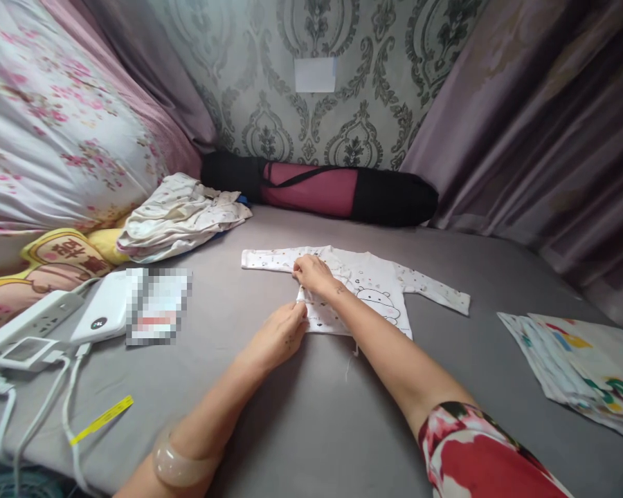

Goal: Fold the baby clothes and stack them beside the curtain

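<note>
A small white baby shirt lies spread on the grey bed sheet, both long sleeves stretched out sideways. Tiny prints dot it, and a cartoon animal outline shows on the right half of its front. My left hand pinches the shirt's left side edge close to the bottom hem. Higher up the same edge, just under the left sleeve, my right hand has its fingers closed on the fabric. My right forearm crosses over the shirt's lower front and hides part of it. A thin white tie hangs below the hem.
A crumpled pile of light clothes lies at the back left. Along the wall rests a black and maroon long bag. At left are a white power bank, a power strip and cables. Folded colourful cloth sits at right.
</note>
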